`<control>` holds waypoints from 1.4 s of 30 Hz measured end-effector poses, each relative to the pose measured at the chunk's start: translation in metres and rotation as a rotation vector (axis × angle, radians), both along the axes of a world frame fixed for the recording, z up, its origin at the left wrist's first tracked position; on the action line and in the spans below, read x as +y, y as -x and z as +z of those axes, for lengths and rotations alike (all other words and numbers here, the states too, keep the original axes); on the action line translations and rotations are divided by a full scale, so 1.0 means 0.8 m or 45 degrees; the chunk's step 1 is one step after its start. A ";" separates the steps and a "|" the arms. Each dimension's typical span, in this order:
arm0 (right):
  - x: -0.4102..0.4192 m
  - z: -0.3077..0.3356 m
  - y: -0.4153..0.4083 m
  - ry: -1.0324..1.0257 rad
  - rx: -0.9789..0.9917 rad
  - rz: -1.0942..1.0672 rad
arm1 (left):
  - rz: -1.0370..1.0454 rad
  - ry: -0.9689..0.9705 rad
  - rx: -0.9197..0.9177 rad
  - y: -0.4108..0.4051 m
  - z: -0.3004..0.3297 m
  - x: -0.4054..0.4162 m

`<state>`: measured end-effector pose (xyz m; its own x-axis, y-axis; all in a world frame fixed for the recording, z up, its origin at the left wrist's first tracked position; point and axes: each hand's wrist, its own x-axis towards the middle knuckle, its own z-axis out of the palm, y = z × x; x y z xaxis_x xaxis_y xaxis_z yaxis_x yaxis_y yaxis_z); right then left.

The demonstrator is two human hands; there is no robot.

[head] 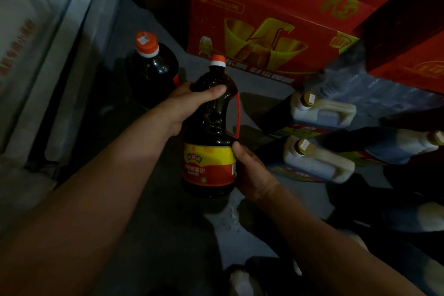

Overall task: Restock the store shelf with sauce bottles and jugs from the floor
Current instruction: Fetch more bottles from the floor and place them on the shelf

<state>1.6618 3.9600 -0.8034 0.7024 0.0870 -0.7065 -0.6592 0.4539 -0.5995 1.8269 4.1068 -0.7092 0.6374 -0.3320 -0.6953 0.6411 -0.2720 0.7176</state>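
Note:
A dark sauce jug (211, 127) with an orange cap, an orange-edged handle and a yellow and red label is held above the grey floor. My left hand (185, 106) grips its upper shoulder, thumb across the front. My right hand (249, 171) holds its lower right side beside the label. A second dark bottle (151, 72) with an orange cap stands on the floor just behind my left hand. Pale jugs with yellow caps (322, 108) (317, 161) (403, 144) lie on their sides to the right.
Red cartons (276, 19) with gold print are stacked at the back and right. A wrapped pack of bottles (374, 94) sits under the right carton. A white shelf unit or case (48, 55) runs along the left. More dark containers lie at the lower right.

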 end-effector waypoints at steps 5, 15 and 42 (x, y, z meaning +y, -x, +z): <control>0.005 0.091 0.051 0.003 0.151 -0.012 | 0.055 0.020 0.089 0.042 0.075 0.008; 0.038 0.319 0.106 0.038 0.213 0.090 | 0.102 0.038 0.200 0.102 0.275 0.050; 0.117 0.901 0.217 -0.077 -0.516 0.884 | 0.860 -0.072 -0.541 0.415 0.926 0.199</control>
<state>1.4885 4.0536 -0.0826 0.6748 0.6276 -0.3883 -0.5390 0.0596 -0.8402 1.4946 4.2662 0.0317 0.9023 0.2492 -0.3518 0.3548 0.0341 0.9343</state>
